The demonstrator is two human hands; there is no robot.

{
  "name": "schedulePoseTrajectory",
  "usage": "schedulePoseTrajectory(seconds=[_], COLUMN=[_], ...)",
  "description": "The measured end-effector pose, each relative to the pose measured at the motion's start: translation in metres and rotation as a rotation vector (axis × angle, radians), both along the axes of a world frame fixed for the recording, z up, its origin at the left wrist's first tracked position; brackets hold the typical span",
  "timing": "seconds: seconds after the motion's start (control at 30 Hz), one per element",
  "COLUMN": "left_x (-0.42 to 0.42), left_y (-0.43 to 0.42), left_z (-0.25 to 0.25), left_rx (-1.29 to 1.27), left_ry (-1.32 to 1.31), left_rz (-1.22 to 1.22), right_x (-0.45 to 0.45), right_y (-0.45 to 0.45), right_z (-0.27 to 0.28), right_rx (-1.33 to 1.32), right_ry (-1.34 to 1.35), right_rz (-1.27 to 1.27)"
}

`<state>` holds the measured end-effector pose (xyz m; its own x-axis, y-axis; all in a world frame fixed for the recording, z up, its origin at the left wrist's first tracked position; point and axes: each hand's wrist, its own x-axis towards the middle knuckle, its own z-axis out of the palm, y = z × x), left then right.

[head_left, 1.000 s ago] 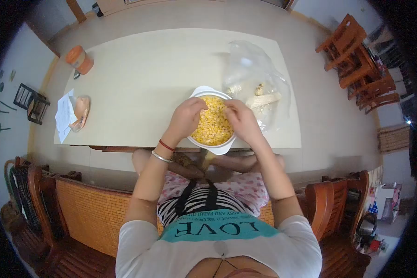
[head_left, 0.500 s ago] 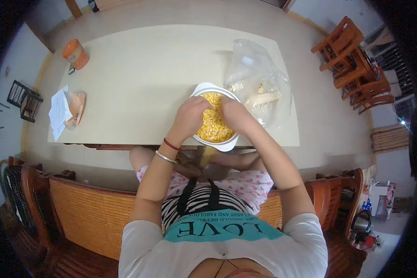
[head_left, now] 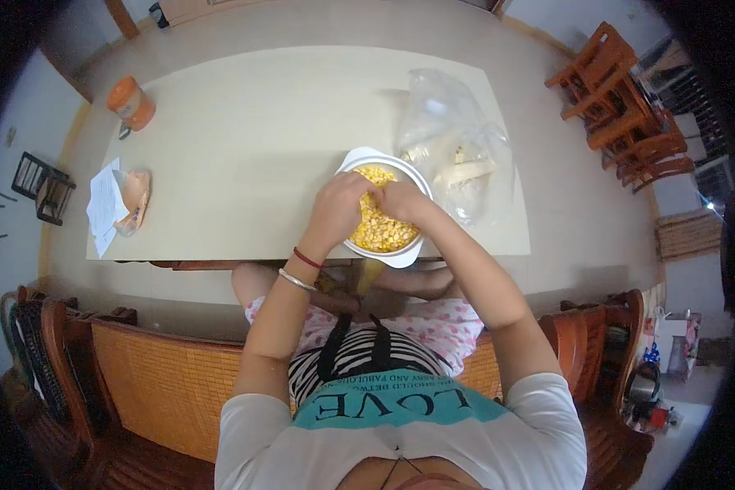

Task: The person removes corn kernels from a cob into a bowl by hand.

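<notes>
A white bowl [head_left: 400, 260] with two side handles stands at the table's near edge, holding loose yellow corn kernels [head_left: 381, 234]. My left hand [head_left: 340, 207] is over the bowl's left side, with its fingers curled inward. From the right, my right hand [head_left: 403, 202] meets it above the kernels, also with bent, closed fingers. The fingertips of both hands come together, and whatever is between them is hidden. Right of the bowl lies a clear plastic bag [head_left: 435, 104] with pale corn cobs [head_left: 468, 172] in it.
The cream table [head_left: 237, 155] carries an orange canister [head_left: 131, 104] at the far left. Papers [head_left: 104, 208] and an orange-and-white packet [head_left: 135, 200] lie by its left edge. A wooden bench [head_left: 167, 376] is behind me. Stacked wooden chairs [head_left: 608, 98] stand to the right.
My right hand has shifted left and now meets my left hand over the bowl. The kernels below look rearranged. The view has tilted slightly.
</notes>
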<state>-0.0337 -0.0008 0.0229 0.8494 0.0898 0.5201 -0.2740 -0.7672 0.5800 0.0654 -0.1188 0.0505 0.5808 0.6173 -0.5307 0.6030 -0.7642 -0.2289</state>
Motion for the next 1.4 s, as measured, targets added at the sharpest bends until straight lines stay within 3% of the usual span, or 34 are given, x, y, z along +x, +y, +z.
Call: schedulePoseTrajectory(seconds=[0.07,0.17,0.27,0.37,0.57,0.97,1.17,1.37,1.4], left_x=[0.002,0.002,0.0,0.002,0.001,-0.001,0.001,0.0,0.001], left_y=[0.0,-0.001,-0.004,-0.002,-0.001,-0.003,-0.002,-0.001,-0.001], left_z=[-0.002,-0.001,0.009,0.004,0.007,0.013,0.007,0.007,0.005], left_rx=[0.003,0.025,0.009,0.046,0.021,-0.056,-0.11,-0.058,-0.062], left_ry=[-0.008,-0.006,-0.001,0.016,-0.047,-0.019,-0.039,-0.012,-0.015], left_rz=[0.022,0.045,0.036,0.027,0.02,0.016,0.031,0.047,0.048], right_x=[0.005,0.016,0.022,0.019,0.021,0.032,0.034,0.023,0.02], right_y=[0.001,-0.003,-0.002,-0.002,-0.007,-0.015,-0.018,-0.026,-0.025], right_z=[-0.015,-0.059,-0.063,-0.047,-0.031,0.011,0.021,0.017,0.013], right_rx=[0.065,0.436,0.553,0.577,0.699,0.712,0.769,0.377,0.329], right_ry=[0.064,0.716,1.082,1.208,1.376,1.17,1.12,0.349,0.342], right_rz=[-0.111,-0.709,-0.869,-0.981,-0.968,-0.868,-0.643,-0.189,-0.21])
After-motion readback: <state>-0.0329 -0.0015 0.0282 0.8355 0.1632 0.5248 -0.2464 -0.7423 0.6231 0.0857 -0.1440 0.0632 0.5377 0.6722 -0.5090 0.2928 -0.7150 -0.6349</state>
